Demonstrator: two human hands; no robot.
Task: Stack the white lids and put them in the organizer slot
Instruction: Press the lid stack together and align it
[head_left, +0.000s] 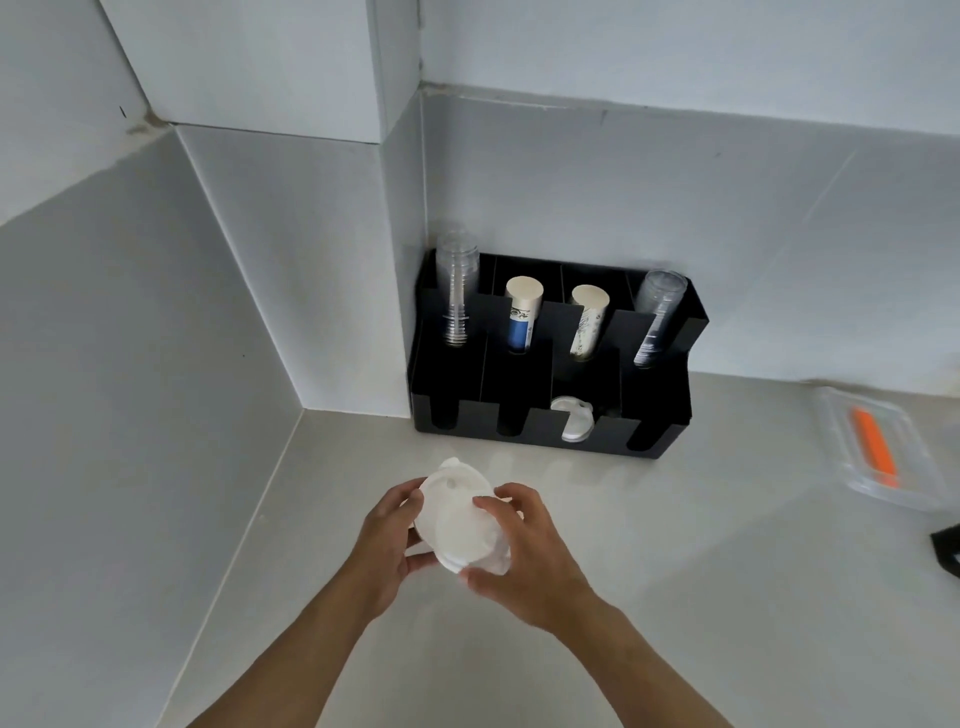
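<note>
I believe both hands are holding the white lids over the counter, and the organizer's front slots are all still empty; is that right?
Not quite: the head view shows the third front slot from the left of the organizer already holding white lids. The rest stands: the left hand and right hand hold the lid stack over the counter.

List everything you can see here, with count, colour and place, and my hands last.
organizer: one, black, counter corner against the wall
clear cup stacks: two, transparent, back end slots
paper cup stacks: two, white with print, back middle slots
lids in slot: a few, white, front row, third slot from left
held lids: a loose stack, white, between both hands above the counter
tray: one, clear with an orange item inside, right on the counter
dark object: one, black, right edge, cut off
counter: one, pale grey
left hand: grip on held lids
right hand: grip on held lids
</note>
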